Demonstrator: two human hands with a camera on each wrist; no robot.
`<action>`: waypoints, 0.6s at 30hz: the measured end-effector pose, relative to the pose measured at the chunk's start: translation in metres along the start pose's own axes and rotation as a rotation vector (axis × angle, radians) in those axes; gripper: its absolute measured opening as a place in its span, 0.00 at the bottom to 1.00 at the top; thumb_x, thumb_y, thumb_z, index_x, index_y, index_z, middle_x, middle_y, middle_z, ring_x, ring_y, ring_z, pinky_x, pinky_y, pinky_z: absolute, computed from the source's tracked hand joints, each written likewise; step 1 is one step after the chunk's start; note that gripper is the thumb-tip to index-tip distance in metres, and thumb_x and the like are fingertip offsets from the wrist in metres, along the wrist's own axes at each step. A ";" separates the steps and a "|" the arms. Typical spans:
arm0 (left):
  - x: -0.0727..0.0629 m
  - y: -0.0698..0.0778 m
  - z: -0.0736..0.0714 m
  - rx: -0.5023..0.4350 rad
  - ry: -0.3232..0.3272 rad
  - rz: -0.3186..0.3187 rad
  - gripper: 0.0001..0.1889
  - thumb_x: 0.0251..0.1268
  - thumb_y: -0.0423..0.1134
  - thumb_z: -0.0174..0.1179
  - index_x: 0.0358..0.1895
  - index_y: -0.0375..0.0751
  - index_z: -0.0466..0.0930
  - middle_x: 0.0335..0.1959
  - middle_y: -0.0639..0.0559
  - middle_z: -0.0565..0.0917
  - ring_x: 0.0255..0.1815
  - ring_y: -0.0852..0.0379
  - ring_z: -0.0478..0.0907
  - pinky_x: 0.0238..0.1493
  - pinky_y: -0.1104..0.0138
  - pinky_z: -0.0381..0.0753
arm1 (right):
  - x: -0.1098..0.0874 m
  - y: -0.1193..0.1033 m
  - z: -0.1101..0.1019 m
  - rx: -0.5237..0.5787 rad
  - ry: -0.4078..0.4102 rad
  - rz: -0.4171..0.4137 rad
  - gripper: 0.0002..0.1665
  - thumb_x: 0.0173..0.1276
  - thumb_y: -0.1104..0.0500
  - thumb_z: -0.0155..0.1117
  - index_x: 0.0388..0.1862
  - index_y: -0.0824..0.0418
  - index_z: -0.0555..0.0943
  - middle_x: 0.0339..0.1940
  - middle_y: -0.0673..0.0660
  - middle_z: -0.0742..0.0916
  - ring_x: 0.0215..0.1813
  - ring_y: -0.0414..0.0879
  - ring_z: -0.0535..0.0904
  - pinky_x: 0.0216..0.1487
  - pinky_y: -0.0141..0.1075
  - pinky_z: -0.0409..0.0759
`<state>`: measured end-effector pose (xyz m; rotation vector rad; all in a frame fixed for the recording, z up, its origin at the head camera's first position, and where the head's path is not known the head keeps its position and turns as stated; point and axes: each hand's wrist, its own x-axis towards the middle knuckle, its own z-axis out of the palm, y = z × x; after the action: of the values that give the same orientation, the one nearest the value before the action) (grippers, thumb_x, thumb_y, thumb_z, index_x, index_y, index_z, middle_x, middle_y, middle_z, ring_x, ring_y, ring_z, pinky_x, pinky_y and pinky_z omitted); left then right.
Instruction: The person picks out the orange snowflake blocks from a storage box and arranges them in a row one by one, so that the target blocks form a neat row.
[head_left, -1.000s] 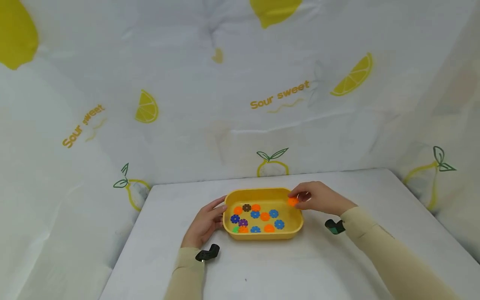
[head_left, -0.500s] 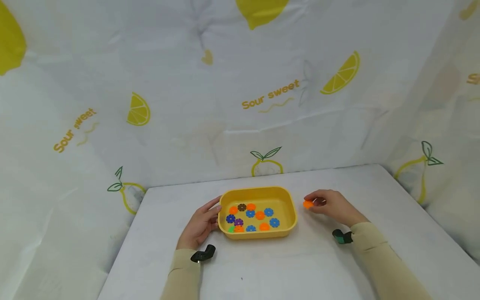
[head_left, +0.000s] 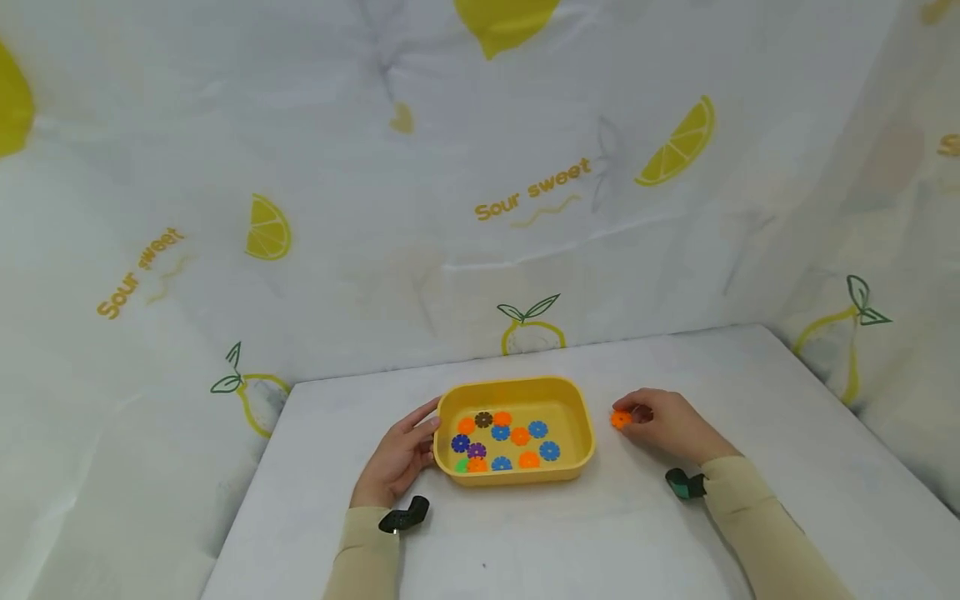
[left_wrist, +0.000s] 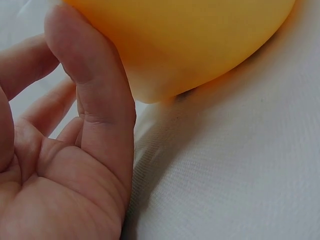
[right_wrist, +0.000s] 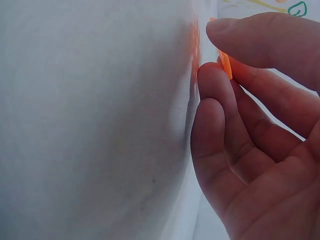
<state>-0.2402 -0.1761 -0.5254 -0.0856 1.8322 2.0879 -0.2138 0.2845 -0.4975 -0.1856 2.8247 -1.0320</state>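
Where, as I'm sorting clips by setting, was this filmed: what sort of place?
Probably a makeshift recording booth: lemon-print sheeting rises behind and on both sides of a white table, and two black wrist-worn devices, perhaps cameras, show.

Left sleeve (head_left: 363,554): beige, creased crosswise, ending just behind the left hand (head_left: 396,458).
Right sleeve (head_left: 768,529): matching beige, creased, ending just behind the right hand (head_left: 670,423).
Left wrist camera (head_left: 403,517): small, black, bent, just behind the hand.
Right wrist camera (head_left: 684,483): black, dull green patch (head_left: 678,487), just behind the hand.
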 end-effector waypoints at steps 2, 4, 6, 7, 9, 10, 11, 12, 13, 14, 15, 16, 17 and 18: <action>0.000 -0.001 0.000 -0.005 0.008 -0.007 0.30 0.77 0.52 0.68 0.79 0.58 0.75 0.52 0.49 0.88 0.35 0.58 0.81 0.38 0.69 0.85 | 0.001 0.001 0.000 -0.007 -0.006 -0.001 0.18 0.71 0.59 0.73 0.59 0.56 0.88 0.51 0.53 0.89 0.50 0.49 0.79 0.56 0.46 0.83; 0.000 -0.001 0.000 -0.007 0.008 -0.009 0.30 0.77 0.52 0.68 0.78 0.58 0.76 0.53 0.49 0.88 0.35 0.58 0.81 0.39 0.69 0.85 | 0.002 0.001 0.000 -0.015 -0.011 0.002 0.19 0.71 0.59 0.73 0.59 0.57 0.88 0.51 0.53 0.88 0.50 0.50 0.79 0.56 0.47 0.83; 0.001 0.001 0.000 -0.012 0.006 -0.011 0.29 0.78 0.51 0.67 0.78 0.58 0.75 0.54 0.49 0.88 0.35 0.58 0.81 0.39 0.69 0.86 | 0.003 0.000 0.000 -0.019 -0.013 0.002 0.18 0.70 0.59 0.73 0.59 0.57 0.88 0.51 0.54 0.88 0.51 0.50 0.79 0.56 0.47 0.83; 0.001 0.001 0.000 -0.016 0.002 -0.013 0.29 0.79 0.50 0.66 0.79 0.58 0.75 0.54 0.49 0.89 0.35 0.57 0.82 0.39 0.69 0.86 | 0.003 -0.001 0.000 -0.020 -0.015 0.003 0.18 0.70 0.59 0.73 0.59 0.57 0.88 0.51 0.54 0.88 0.51 0.50 0.79 0.56 0.47 0.83; 0.001 0.001 0.000 -0.019 -0.002 -0.015 0.29 0.79 0.50 0.65 0.79 0.57 0.74 0.53 0.49 0.89 0.35 0.58 0.82 0.39 0.69 0.86 | 0.003 -0.002 -0.001 -0.020 -0.019 0.008 0.18 0.70 0.59 0.73 0.59 0.57 0.88 0.50 0.54 0.88 0.51 0.50 0.79 0.55 0.47 0.83; 0.001 0.001 0.001 -0.018 -0.003 -0.014 0.29 0.80 0.50 0.65 0.80 0.57 0.74 0.52 0.50 0.89 0.35 0.58 0.82 0.39 0.69 0.86 | 0.003 -0.002 -0.001 -0.020 -0.020 0.009 0.18 0.70 0.59 0.73 0.58 0.57 0.88 0.50 0.53 0.88 0.51 0.50 0.79 0.55 0.46 0.83; 0.001 0.001 0.001 -0.020 -0.002 -0.014 0.29 0.80 0.49 0.65 0.80 0.57 0.74 0.51 0.50 0.89 0.34 0.58 0.82 0.39 0.69 0.86 | 0.004 -0.002 -0.001 -0.019 -0.021 0.007 0.18 0.70 0.59 0.73 0.58 0.56 0.88 0.51 0.53 0.88 0.51 0.50 0.79 0.56 0.46 0.83; 0.000 0.001 0.001 -0.021 -0.001 -0.013 0.29 0.80 0.49 0.65 0.80 0.57 0.74 0.51 0.50 0.89 0.34 0.58 0.82 0.39 0.69 0.86 | 0.004 -0.003 -0.001 -0.018 -0.020 0.006 0.18 0.70 0.59 0.73 0.58 0.56 0.88 0.51 0.53 0.88 0.51 0.50 0.79 0.56 0.46 0.83; 0.000 0.001 0.001 -0.020 -0.001 -0.011 0.29 0.80 0.49 0.65 0.80 0.56 0.74 0.51 0.50 0.89 0.34 0.58 0.82 0.38 0.69 0.86 | 0.004 -0.003 -0.001 -0.016 -0.021 -0.001 0.18 0.70 0.59 0.73 0.58 0.57 0.88 0.51 0.54 0.88 0.51 0.51 0.79 0.55 0.46 0.83; 0.000 0.001 0.001 -0.020 0.000 -0.009 0.29 0.80 0.49 0.65 0.80 0.56 0.74 0.51 0.50 0.89 0.34 0.58 0.82 0.38 0.69 0.86 | 0.004 -0.003 -0.002 -0.015 -0.020 -0.002 0.18 0.70 0.59 0.73 0.58 0.57 0.88 0.50 0.54 0.88 0.51 0.51 0.79 0.55 0.46 0.83; -0.001 0.001 0.001 -0.021 0.000 -0.007 0.29 0.80 0.49 0.65 0.80 0.56 0.74 0.51 0.50 0.89 0.34 0.59 0.82 0.38 0.69 0.86 | 0.004 -0.003 -0.002 -0.015 -0.019 -0.005 0.18 0.70 0.59 0.73 0.58 0.56 0.88 0.50 0.54 0.88 0.51 0.51 0.80 0.55 0.45 0.82; -0.001 0.001 0.001 -0.021 0.001 -0.005 0.29 0.80 0.49 0.65 0.80 0.55 0.74 0.52 0.50 0.89 0.34 0.59 0.82 0.38 0.69 0.87 | 0.004 -0.003 -0.002 -0.015 -0.016 -0.004 0.18 0.70 0.59 0.73 0.58 0.56 0.88 0.50 0.54 0.88 0.51 0.51 0.80 0.55 0.45 0.82; 0.000 0.001 0.001 -0.024 0.002 -0.005 0.29 0.80 0.49 0.65 0.80 0.55 0.74 0.52 0.50 0.89 0.34 0.59 0.82 0.38 0.69 0.87 | 0.003 -0.003 -0.003 -0.016 -0.017 -0.009 0.18 0.70 0.59 0.73 0.58 0.57 0.88 0.50 0.54 0.88 0.50 0.51 0.80 0.54 0.45 0.82; 0.000 0.001 0.001 -0.023 0.003 -0.003 0.29 0.80 0.48 0.65 0.80 0.55 0.74 0.53 0.50 0.89 0.34 0.59 0.82 0.38 0.69 0.87 | 0.003 -0.003 -0.003 -0.016 -0.016 -0.011 0.18 0.70 0.59 0.73 0.57 0.57 0.88 0.50 0.54 0.88 0.50 0.51 0.80 0.54 0.45 0.82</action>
<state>-0.2401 -0.1756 -0.5242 -0.0969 1.8084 2.1082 -0.2170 0.2835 -0.4937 -0.2103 2.8213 -1.0062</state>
